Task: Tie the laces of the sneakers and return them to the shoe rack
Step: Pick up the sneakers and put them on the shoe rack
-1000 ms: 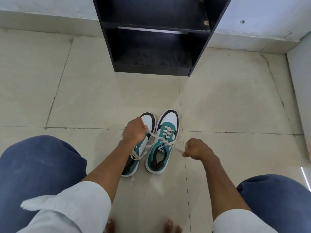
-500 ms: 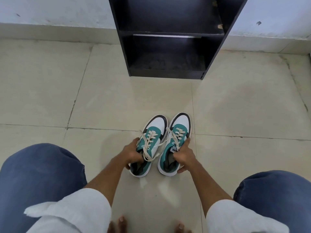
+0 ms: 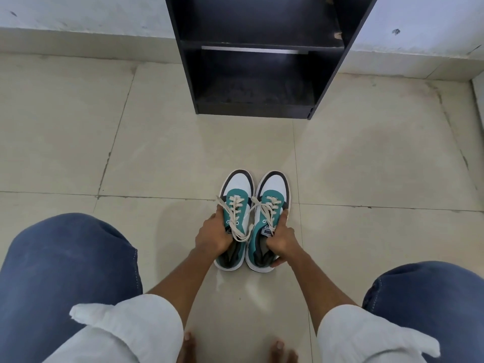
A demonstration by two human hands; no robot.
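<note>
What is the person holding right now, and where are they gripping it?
Each hand grips one teal-and-white sneaker at its collar: left hand on the left sneaker, right hand on the right sneaker.

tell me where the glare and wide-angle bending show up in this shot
Head view: soft glare patches on the floor tiles right of the sneakers; a bright streak on the shoe rack shelf edge; the wall base bows from wide-angle distortion; the lower shelf interior is dark; the hands look sharp.
</note>
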